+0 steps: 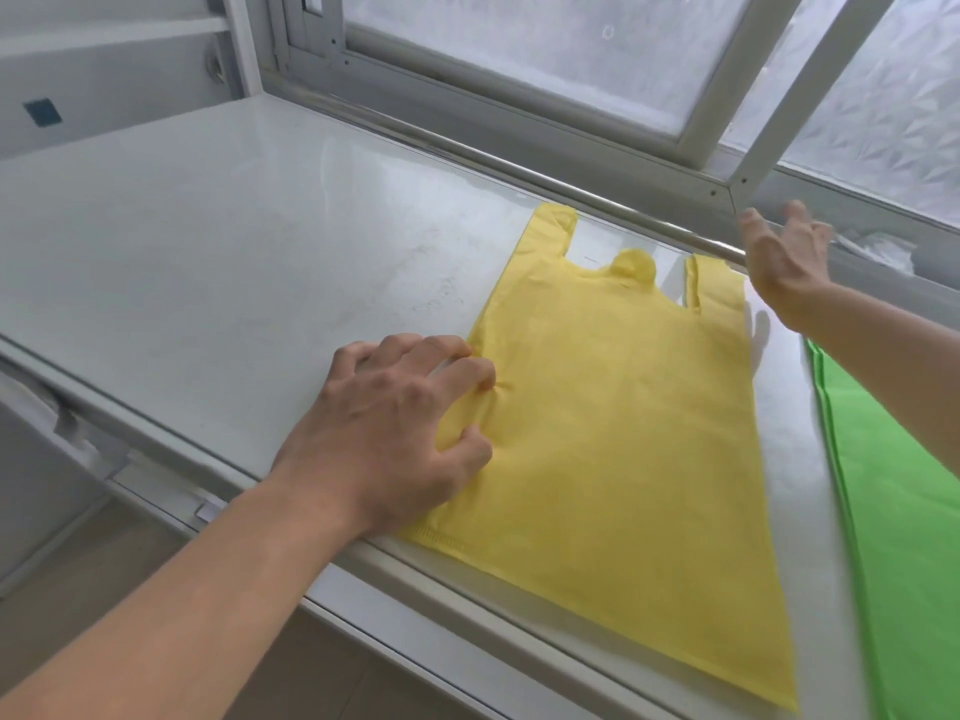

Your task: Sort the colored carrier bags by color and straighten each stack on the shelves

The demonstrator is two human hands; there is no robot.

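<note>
Lying flat on the white shelf, the yellow bag is taking up the right-hand middle of the surface, its two handle loops pointing toward the far edge and its seamed bottom hanging slightly over the near rim. The cloth is lying mostly smooth, with a small round flap standing up between the handles. The left hand is resting on the bag's left edge, palm down, with its fingers curled and the thumb drawn in, bunching a fold of yellow cloth between them so that creases are radiating from the pinch. The right hand is hovering above the far right corner of the bag, just beside the right handle, with its fingers spread and relaxed and gripping nothing; its shadow is falling on the shelf beneath. Further right, a green bag is lying flat on the same shelf, just beside the yellow one with a narrow strip of white showing between them, and it is running out of view at the right and near edges. Along the far side of the shelf a metal rail is running, and behind it frosted window panes in white frames are filling the background.
</note>
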